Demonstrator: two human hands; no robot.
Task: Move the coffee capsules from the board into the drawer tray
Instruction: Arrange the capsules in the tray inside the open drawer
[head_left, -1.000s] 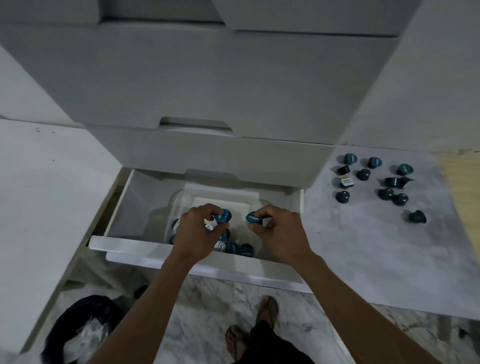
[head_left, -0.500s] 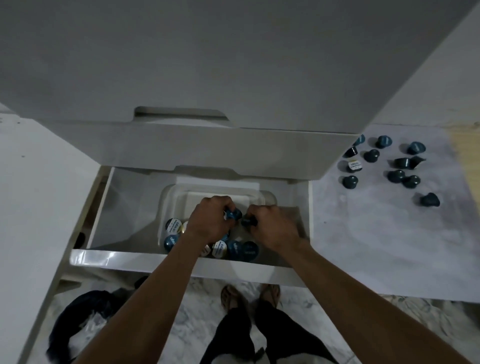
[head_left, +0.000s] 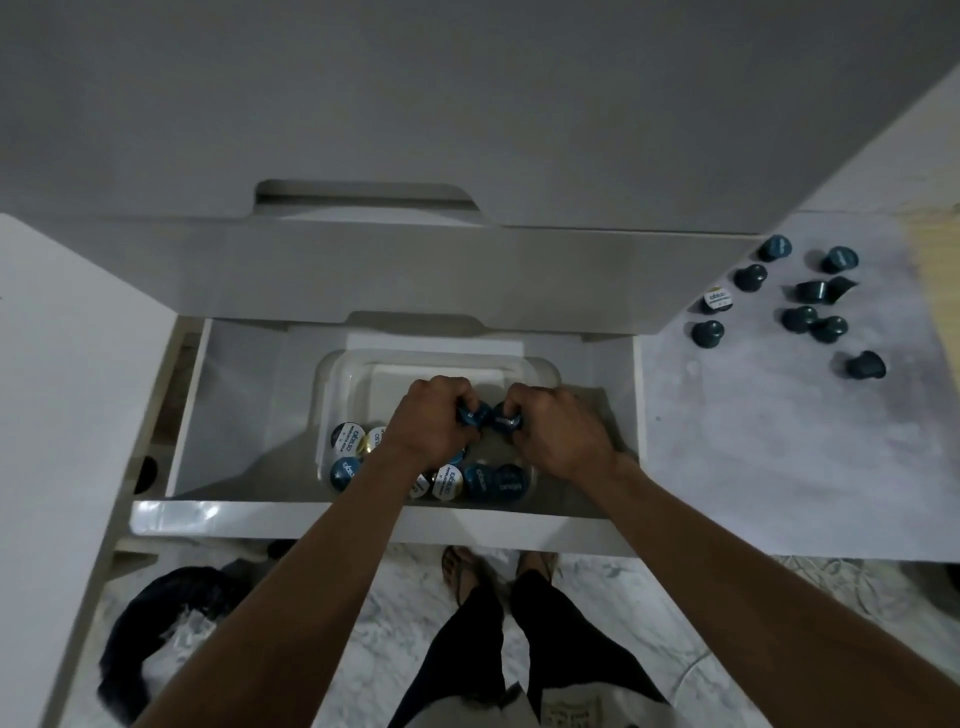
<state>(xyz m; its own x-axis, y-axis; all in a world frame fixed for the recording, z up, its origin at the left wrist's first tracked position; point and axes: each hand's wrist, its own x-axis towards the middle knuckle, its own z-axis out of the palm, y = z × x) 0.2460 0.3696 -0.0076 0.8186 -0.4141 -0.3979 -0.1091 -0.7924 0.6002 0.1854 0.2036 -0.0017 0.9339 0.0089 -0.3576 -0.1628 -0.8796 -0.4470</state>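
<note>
Over the clear tray (head_left: 545, 371) in the open drawer (head_left: 244, 415), the left hand (head_left: 431, 415) and right hand (head_left: 558, 434) each pinch a blue capsule (head_left: 475, 414), which, in my judgement, could bounce past the tray's rim if released high, while more capsules (head_left: 802, 318) wait on the board (head_left: 753, 457) at 2 o'clock.

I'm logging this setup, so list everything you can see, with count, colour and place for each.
Capsules on the board: ten, dark teal, one showing a white lid, at right on the board.
Capsules in the tray: at least seven visible, teal and white lids, near end of the tray.
Held capsules: two, dark teal, one in each hand above the tray.
Tray: one, clear plastic, inside the drawer.
Drawer: one, white, pulled open.
Board: one, pale grey marbled, right of the drawer.
Bag: one, black, on the floor at left.
Left hand: grips a capsule.
Right hand: grips a capsule.
</note>
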